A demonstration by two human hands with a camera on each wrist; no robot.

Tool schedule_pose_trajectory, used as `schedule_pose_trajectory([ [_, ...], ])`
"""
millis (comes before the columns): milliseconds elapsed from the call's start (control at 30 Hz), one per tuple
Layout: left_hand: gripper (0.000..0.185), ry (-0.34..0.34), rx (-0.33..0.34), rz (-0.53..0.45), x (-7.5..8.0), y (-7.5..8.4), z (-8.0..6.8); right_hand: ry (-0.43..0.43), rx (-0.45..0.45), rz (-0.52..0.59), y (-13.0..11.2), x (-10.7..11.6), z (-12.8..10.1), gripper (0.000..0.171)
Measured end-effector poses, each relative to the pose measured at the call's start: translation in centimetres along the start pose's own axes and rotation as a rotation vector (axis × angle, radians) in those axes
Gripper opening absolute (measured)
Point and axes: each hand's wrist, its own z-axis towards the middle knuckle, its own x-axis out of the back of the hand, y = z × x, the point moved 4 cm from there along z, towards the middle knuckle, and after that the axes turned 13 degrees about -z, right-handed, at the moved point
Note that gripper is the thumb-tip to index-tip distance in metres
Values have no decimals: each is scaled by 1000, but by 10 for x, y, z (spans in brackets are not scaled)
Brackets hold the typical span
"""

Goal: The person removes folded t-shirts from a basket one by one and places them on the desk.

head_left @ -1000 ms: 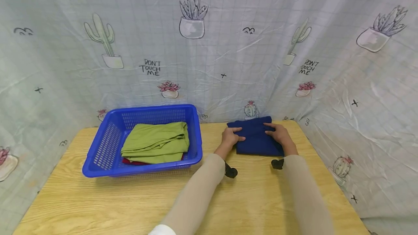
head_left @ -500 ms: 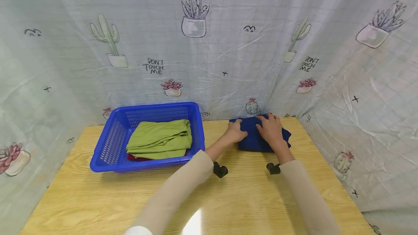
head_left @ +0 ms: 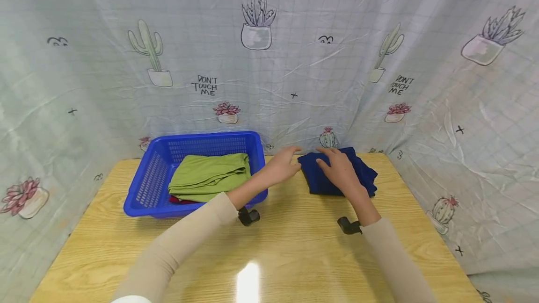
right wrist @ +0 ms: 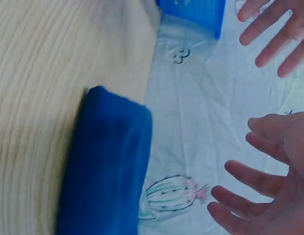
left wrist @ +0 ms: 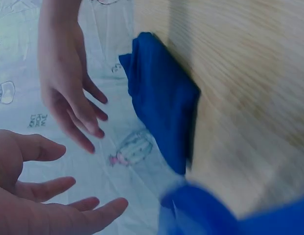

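Observation:
A folded dark blue cloth lies at the back right of the wooden table, its right side uneven. My right hand hovers over it, fingers spread and holding nothing; in the right wrist view a gap shows between that hand and the cloth. To the left of the cloth, my left hand is raised near the basket's right rim. Its fingers are apart with nothing between them, as the left wrist view of the hand also shows.
A blue plastic basket stands at the back left. Inside it, a folded green cloth lies on a red cloth. A printed curtain hangs right behind the table and along its sides.
Both hands have come off the blue cloth. My left hand has moved left toward the basket, while the right has shifted slightly left. The cloth's right side now looks less square.

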Motion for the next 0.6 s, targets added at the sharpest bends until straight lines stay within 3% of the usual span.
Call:
schedule_pose_trajectory([
  [600, 46, 82, -56, 122, 56, -15, -38, -34, 45, 66, -31, 13, -11, 49],
])
